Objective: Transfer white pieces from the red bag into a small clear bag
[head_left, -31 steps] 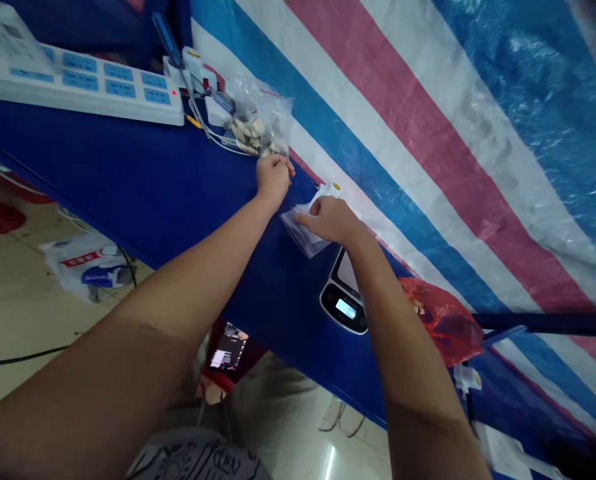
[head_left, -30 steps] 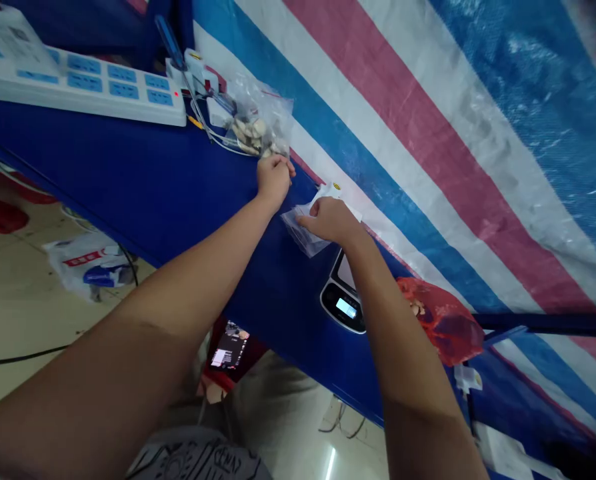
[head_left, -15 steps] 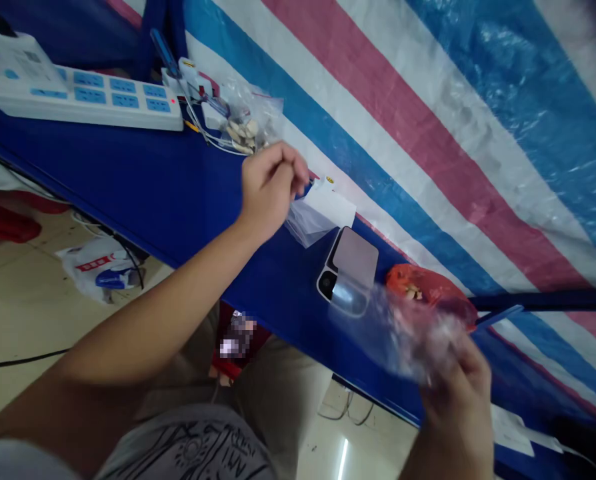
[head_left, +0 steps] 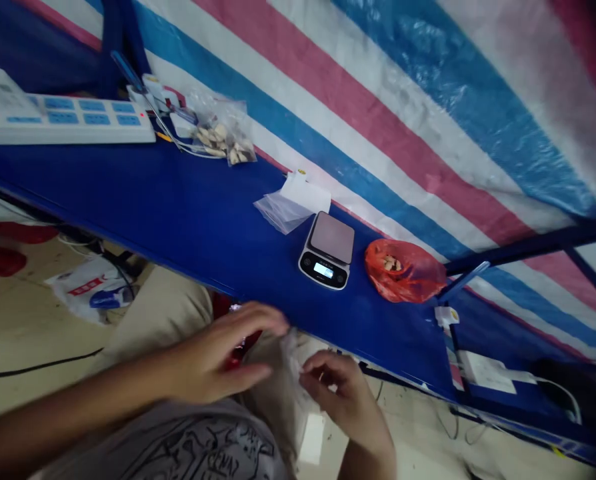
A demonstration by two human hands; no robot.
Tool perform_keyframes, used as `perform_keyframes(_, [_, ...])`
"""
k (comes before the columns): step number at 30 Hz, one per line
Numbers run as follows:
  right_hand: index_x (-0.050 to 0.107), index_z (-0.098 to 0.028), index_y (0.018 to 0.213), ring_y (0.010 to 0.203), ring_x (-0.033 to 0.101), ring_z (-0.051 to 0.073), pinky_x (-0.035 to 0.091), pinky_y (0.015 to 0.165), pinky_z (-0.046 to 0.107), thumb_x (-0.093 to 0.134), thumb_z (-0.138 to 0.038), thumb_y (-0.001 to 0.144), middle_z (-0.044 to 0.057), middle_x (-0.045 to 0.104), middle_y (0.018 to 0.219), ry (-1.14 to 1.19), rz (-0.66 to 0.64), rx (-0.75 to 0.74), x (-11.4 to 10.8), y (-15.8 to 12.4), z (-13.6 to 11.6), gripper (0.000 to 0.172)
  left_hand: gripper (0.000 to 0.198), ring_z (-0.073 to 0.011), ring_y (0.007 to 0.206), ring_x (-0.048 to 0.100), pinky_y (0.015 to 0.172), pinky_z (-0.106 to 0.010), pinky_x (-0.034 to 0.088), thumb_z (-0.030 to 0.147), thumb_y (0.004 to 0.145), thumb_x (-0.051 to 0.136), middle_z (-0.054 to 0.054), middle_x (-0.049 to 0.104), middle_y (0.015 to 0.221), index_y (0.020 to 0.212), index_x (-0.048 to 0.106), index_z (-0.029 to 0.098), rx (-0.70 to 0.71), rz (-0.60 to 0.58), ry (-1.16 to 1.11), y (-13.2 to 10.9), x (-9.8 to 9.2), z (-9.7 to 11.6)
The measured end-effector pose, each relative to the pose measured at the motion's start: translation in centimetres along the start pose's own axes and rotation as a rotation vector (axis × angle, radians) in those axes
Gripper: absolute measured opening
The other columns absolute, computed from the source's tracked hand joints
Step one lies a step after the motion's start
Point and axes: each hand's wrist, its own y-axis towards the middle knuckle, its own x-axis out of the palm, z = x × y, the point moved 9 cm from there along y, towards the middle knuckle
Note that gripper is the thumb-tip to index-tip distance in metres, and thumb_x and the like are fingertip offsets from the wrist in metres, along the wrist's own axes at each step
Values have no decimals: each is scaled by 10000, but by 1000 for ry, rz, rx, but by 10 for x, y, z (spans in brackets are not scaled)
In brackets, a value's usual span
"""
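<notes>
Both hands are low, in front of the blue table (head_left: 188,220) and over my lap. My right hand (head_left: 341,390) pinches a small clear plastic bag (head_left: 292,373), which is blurred. My left hand (head_left: 225,353) has its fingers stretched out and lies against the left side of that bag. On the table beyond the hands stands a small digital scale (head_left: 327,250) with a lit display and a bare platform. A stack of clear bags (head_left: 291,203) lies just left of the scale. To the right of the scale is a red bag (head_left: 403,270) holding pale pieces.
A clear bag of pale pieces (head_left: 223,137) lies at the back left beside white plugs (head_left: 163,93) and a blue-handled screwdriver (head_left: 125,70). A white power strip (head_left: 63,120) lies far left. A striped tarp (head_left: 378,100) hangs behind. A plastic bag (head_left: 91,287) lies on the floor.
Both hands have come back from the table to my lap. The right hand lifted one clear bag off the stack; the left hand let go of the bag of pale pieces.
</notes>
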Motion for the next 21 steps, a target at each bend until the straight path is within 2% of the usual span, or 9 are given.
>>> perform_keyframes(2, [780, -238, 881, 653, 675, 143, 499, 554, 215, 707, -302, 925, 14, 740, 763, -42, -101, -97, -9, 12, -36, 106, 828, -254, 1361, 602, 1147, -397, 475, 388, 660, 832, -14, 642, 1475, 1449, 590, 456, -97, -406, -21, 23, 46, 10])
perform_keyframes(3, [789, -247, 873, 659, 675, 148, 509, 566, 219, 707, -281, 925, 14, 737, 756, -66, -99, -149, -21, 14, -53, 103, 951, -263, 1447, 524, 1210, -402, 410, 392, 648, 860, -50, 570, 1551, 1532, 510, 374, -141, -632, -55, 38, 73, 12])
perform_keyframes(5, [805, -271, 836, 672, 695, 167, 539, 577, 230, 723, -262, 914, 22, 747, 765, -128, 34, -240, -59, 11, -78, 113, 1095, -292, 1479, 483, 1234, -432, 376, 413, 610, 902, -103, 561, 1533, 1576, 418, 235, -179, -1017, -166, 69, 124, 15])
perform_keyframes(7, [824, -296, 823, 722, 735, 200, 577, 590, 246, 755, -263, 884, 40, 771, 825, -198, 244, -269, -101, 4, -85, 99, 1085, -320, 1395, 567, 1157, -440, 465, 411, 552, 933, -108, 636, 1384, 1500, 467, 166, -178, -1301, -288, 93, 166, 9])
perform_keyframes(9, [843, -310, 819, 722, 749, 220, 590, 563, 256, 779, -282, 855, 50, 775, 848, -258, 393, -240, -131, -1, -76, 79, 960, -329, 1326, 624, 1082, -456, 523, 450, 570, 914, -80, 669, 1280, 1408, 527, 186, -212, -1392, -452, 112, 197, -7])
perform_keyframes(12, [862, -309, 844, 541, 675, 182, 539, 436, 248, 788, -316, 841, 46, 751, 799, -301, 448, -144, -151, -2, -46, 75, 848, -325, 1238, 689, 1074, -501, 526, 491, 624, 892, -67, 705, 1198, 1351, 546, 225, -321, -1489, -682, 112, 227, -31])
perform_keyframes(15, [868, -319, 885, 464, 627, 156, 507, 381, 239, 797, -331, 832, 44, 753, 816, -323, 435, -65, -158, 1, -22, 89, 694, -306, 1200, 715, 1085, -495, 518, 465, 687, 879, -59, 732, 1146, 1272, 589, 230, -436, -1545, -816, 103, 238, -45])
perform_keyframes(18, [870, -339, 884, 598, 719, 209, 574, 470, 252, 789, -350, 836, 52, 767, 833, -382, 437, -52, -160, 6, -13, 95, 526, -282, 1232, 703, 1088, -473, 519, 425, 744, 845, -40, 740, 1167, 1201, 660, 243, -489, -1570, -902, 97, 240, -54])
perform_keyframes(21, [871, -339, 888, 637, 744, 234, 588, 483, 266, 784, -374, 837, 60, 782, 855, -419, 387, -26, -155, 14, -6, 108, 457, -278, 1153, 737, 1038, -471, 559, 406, 716, 861, -32, 750, 1130, 1117, 714, 242, -542, -1538, -968, 96, 244, -66])
